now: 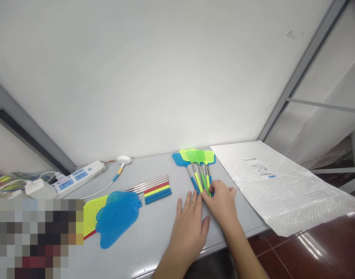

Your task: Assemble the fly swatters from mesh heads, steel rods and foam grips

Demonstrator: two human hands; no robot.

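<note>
Several fly swatters (pixel 200 156) with blue, yellow and green heads lie bunched on the grey table, heads toward the wall, handles toward me. My right hand (pixel 222 200) is closed at the lower ends of the handles, its fingers pinching around the green and blue ones; the exact grip is partly hidden. Flat beside it, my left hand (pixel 187 224) has its fingers stretched out, the tips close to the handle ends. Further left are loose blue swatter heads (pixel 119 215), a yellow swatter head (pixel 93 211), silver metal rods (pixel 151 183) and coloured handle grips (pixel 157 193).
A large white bubble mailer (pixel 261 178) with a label covers the table's right end and overhangs its edge. On the left are a power strip (pixel 81 175), plugs and a cable with a round white device (pixel 124 159). A white wall (pixel 151 77) stands behind.
</note>
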